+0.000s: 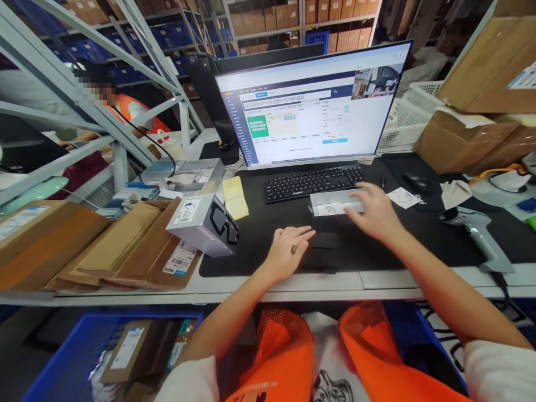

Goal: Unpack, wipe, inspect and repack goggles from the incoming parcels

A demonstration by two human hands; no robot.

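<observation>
My left hand [288,251] is held low over the black desk mat, fingers stretched out and a ring on one finger. Just right of its fingertips lies a thin dark flat piece [324,241], hard to make out against the mat. The thumb and fingers of my right hand [374,215] lie around the right end of a small, shallow grey box [330,206]. That box is open at the top, with something pale and printed inside; its right end is partly hidden. A larger grey box with a goggles picture [205,226] stands to the left.
A keyboard [312,184] and lit monitor [310,123] are behind the small box. Barcode scanner [477,231], mouse [414,181] and white paper [404,197] lie right. Cardboard boxes [125,245] line the left; a blue crate [62,357] sits below. Another person [129,109] works beyond the frame.
</observation>
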